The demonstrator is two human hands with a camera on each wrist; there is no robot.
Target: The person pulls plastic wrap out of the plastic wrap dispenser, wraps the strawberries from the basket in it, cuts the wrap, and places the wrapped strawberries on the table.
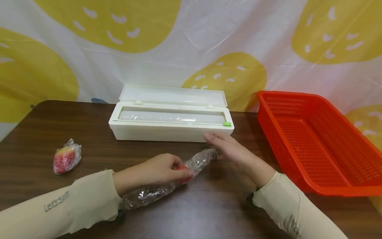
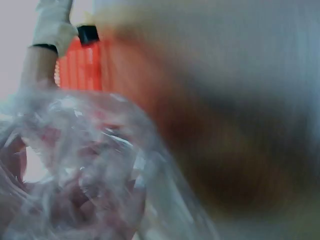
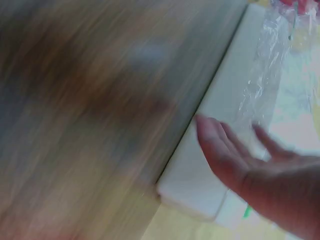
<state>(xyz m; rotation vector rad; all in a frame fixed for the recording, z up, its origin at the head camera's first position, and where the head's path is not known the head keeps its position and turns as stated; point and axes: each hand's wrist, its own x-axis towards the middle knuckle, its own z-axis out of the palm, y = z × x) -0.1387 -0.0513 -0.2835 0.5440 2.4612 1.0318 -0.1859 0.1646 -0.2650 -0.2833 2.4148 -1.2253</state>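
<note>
In the head view, my left hand (image 1: pixel 155 171) pinches a red item (image 1: pixel 182 172) swathed in clear plastic wrap (image 1: pixel 201 159); its kind is hidden by fingers and film. Twisted wrap trails out on both sides, one end toward the left sleeve, the other toward my right hand (image 1: pixel 229 149). Crumpled film (image 2: pixel 90 165) fills the lower left of the left wrist view. Fingers extended, the right hand hovers near the free end of the wrap, before the right corner of a white wrap dispenser (image 1: pixel 167 131). Its fingers (image 3: pixel 220 145) show apart and holding nothing in the right wrist view.
The dispenser's lid (image 1: pixel 173 95) stands raised at the back, with a green cutter slider (image 1: pixel 227 124) at its right. A red plastic basket (image 1: pixel 301 166) occupies the right side. On the left lies a wrapped red-and-yellow fruit-like item (image 1: pixel 66 157) on the dark wooden table (image 1: pixel 98 154).
</note>
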